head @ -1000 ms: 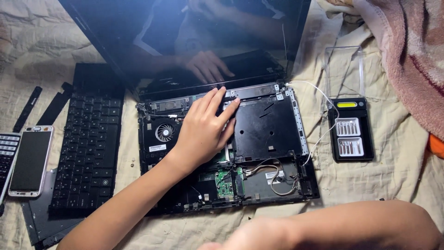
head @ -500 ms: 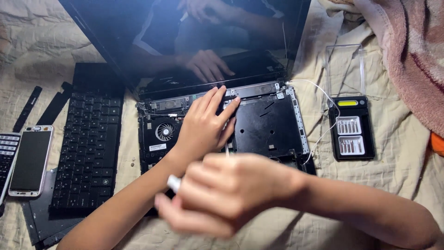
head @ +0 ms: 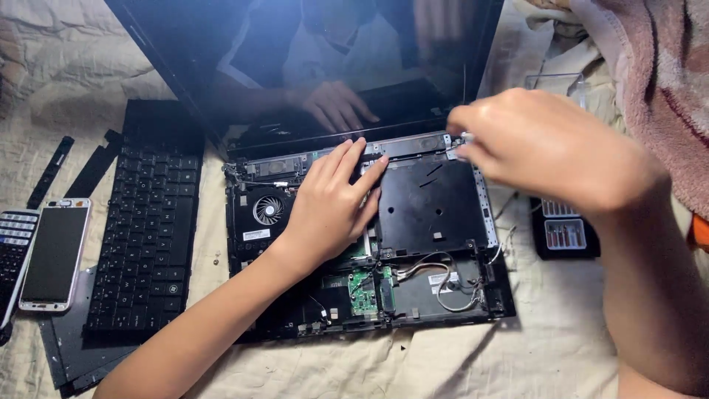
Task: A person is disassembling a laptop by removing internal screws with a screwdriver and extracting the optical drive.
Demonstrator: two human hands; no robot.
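Observation:
An opened laptop base [head: 436,214] lies on a cloth with its fan [head: 267,209], green circuit board [head: 362,290] and loose wires exposed. Its dark screen [head: 310,59] stands tilted behind. My left hand [head: 329,207] rests flat on the middle of the base, fingers spread toward the hinge. My right hand [head: 539,144] hovers over the base's far right corner, fingers pinched on a small silvery tool [head: 459,140] whose tip points at the hinge area.
A detached black keyboard [head: 144,222] lies left of the base, with a white phone [head: 55,255], a calculator [head: 13,244] and black plastic strips [head: 52,170] further left. A black screwdriver bit case [head: 561,236] sits at right, under my right arm. A pink towel [head: 657,81] fills the upper right.
My right hand has risen from the bottom edge, crossed over the base and reached its far right corner with the small tool. My left hand has stayed flat on the base.

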